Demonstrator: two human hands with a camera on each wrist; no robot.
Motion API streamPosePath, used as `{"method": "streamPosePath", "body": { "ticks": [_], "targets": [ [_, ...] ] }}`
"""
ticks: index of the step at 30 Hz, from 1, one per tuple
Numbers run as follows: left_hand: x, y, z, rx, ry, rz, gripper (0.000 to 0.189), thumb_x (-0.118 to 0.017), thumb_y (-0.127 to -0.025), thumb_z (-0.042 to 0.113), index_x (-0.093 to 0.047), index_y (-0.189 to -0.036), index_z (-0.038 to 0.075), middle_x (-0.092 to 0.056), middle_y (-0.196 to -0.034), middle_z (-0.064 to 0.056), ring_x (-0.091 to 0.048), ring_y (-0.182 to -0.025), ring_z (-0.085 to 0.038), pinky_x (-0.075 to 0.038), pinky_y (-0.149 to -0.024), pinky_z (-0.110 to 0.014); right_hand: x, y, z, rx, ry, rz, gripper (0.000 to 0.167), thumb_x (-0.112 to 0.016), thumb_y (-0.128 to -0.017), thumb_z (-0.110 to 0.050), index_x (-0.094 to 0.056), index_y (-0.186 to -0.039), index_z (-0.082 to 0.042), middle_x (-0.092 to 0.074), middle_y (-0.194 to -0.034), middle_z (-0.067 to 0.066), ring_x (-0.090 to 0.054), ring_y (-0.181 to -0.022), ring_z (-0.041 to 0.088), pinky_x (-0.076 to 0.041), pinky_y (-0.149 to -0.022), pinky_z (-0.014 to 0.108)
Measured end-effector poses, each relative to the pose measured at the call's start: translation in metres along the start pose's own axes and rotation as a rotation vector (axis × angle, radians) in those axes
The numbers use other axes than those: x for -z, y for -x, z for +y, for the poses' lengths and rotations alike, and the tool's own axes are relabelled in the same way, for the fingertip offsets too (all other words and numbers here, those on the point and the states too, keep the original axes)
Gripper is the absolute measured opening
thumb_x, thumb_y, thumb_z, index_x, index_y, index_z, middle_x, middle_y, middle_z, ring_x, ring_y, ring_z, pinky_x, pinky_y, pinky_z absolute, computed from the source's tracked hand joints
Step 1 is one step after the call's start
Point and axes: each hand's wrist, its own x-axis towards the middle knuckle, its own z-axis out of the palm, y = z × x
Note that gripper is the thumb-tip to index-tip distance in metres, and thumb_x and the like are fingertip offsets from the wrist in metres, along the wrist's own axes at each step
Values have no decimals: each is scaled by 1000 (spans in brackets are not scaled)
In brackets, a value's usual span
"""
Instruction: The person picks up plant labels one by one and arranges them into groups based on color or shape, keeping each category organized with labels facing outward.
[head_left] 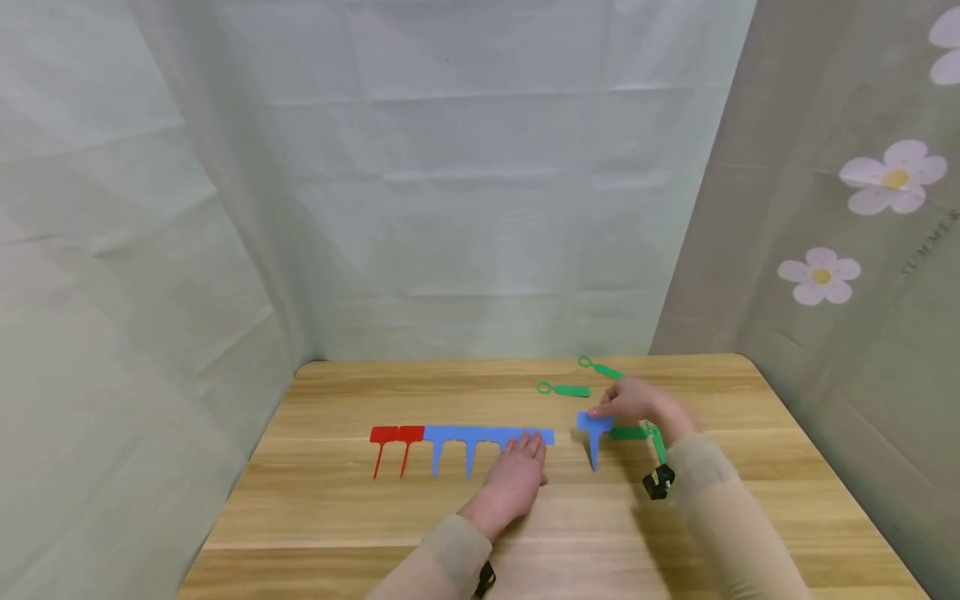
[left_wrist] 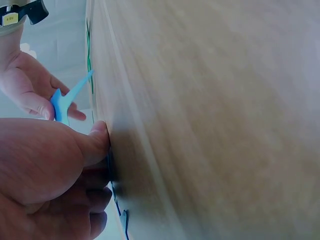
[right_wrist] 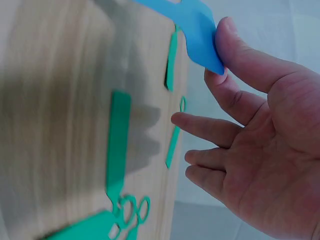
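My right hand (head_left: 633,400) pinches a blue T-shaped plant label (right_wrist: 197,32) by its wide head, between thumb and index finger. The label's pointed stem hangs toward the table, and the other fingers stand loosely apart from it. The fingertips of my left hand (head_left: 517,475) rest on the right end of a row lying on the table. In that row, two red T-shaped plant labels (head_left: 385,434) are at the left, followed by several blue T-shaped labels (head_left: 471,435) side by side with heads lined up. The left fingers partly cover the last blue ones.
Green loop-ended tags lie to the right on the wooden table (head_left: 315,517): one tag (head_left: 572,391) behind the held label, another tag (head_left: 606,371) near the back edge, and several tags (right_wrist: 118,145) below the right hand. Pale cloth (head_left: 480,208) hangs behind the table and along both sides.
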Motion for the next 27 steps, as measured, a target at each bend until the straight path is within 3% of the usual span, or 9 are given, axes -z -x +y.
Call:
{"method": "streamPosePath", "body": {
  "ticks": [1, 11, 13, 14, 16, 18, 20, 24, 27],
  "targets": [
    [0, 0, 0, -1, -3, 2, 56, -60, -110, 32, -53, -157, 3, -46, -166, -9, -40, -155, -26, -33, -126, -39, -4, -1, -2, 7, -3, -5, 36, -77, -100, -39, -69, -78, -12, -50, -70, -5, -44, -71, 13, -36, -65, 29],
    [0, -1, 0, -1, 7, -14, 56, -59, -111, 32, -52, -158, 3, -43, -168, -9, -37, -157, -27, -32, -127, -40, -24, -8, -8, 129, 11, 21, 28, -72, -104, -26, -74, -83, -7, -60, -83, -2, -53, -75, 18, -46, -69, 34],
    [0, -1, 0, 2, 4, -22, 56, -58, -111, 33, -51, -159, 3, -42, -169, -9, -36, -157, -26, -31, -128, -40, -27, -10, -10, 160, 57, 49, 26, -72, -104, -26, -76, -85, -7, -62, -89, -3, -64, -89, 26, -55, -86, 45],
    [1, -1, 0, 4, 3, -24, 56, -58, -111, 33, -51, -159, 4, -42, -169, -9, -36, -157, -26, -31, -127, -40, -28, -11, -10, 172, 82, 60, 26, -73, -104, -26, -77, -86, -7, -63, -91, -2, -65, -94, 30, -53, -99, 52],
    [1, -2, 0, 6, -1, -30, 56, -58, -111, 33, -51, -159, 4, -42, -169, -9, -37, -157, -26, -31, -127, -40, -32, -13, -10, 188, 122, 81, 25, -74, -103, -25, -80, -88, -6, -65, -96, 2, -66, -108, 39, -37, -119, 62],
    [2, -2, 0, 9, -1, -38, 56, -58, -111, 34, -51, -159, 5, -42, -169, -8, -37, -157, -26, -31, -127, -40, -37, -14, -10, 179, 141, 97, 22, -74, -103, -24, -81, -89, -8, -69, -110, 13, -58, -129, 48, -18, -126, 68],
    [3, -3, 0, 12, 4, -45, 57, -59, -111, 34, -51, -159, 5, -42, -169, -8, -36, -157, -25, -31, -128, -40, -42, -16, -9, 157, 136, 107, 20, -75, -103, -23, -81, -89, -9, -66, -129, 28, -46, -142, 55, -13, -126, 71],
    [4, -3, 0, 12, 1, -50, 57, -59, -111, 33, -51, -159, 5, -41, -169, -7, -36, -157, -25, -31, -128, -39, -49, -18, -10, 106, 121, 141, 19, -76, -102, -23, -80, -86, -13, -39, -157, 43, -9, -153, 67, -12, -123, 75],
    [4, -3, 0, 8, -9, -45, 57, -61, -110, 34, -52, -158, 5, -43, -169, -7, -37, -157, -25, -32, -127, -39, -51, -18, -13, 87, 133, 160, 20, -78, -101, -24, -79, -84, -14, -33, -161, 42, -4, -154, 65, -13, -123, 75]
  ]
}}
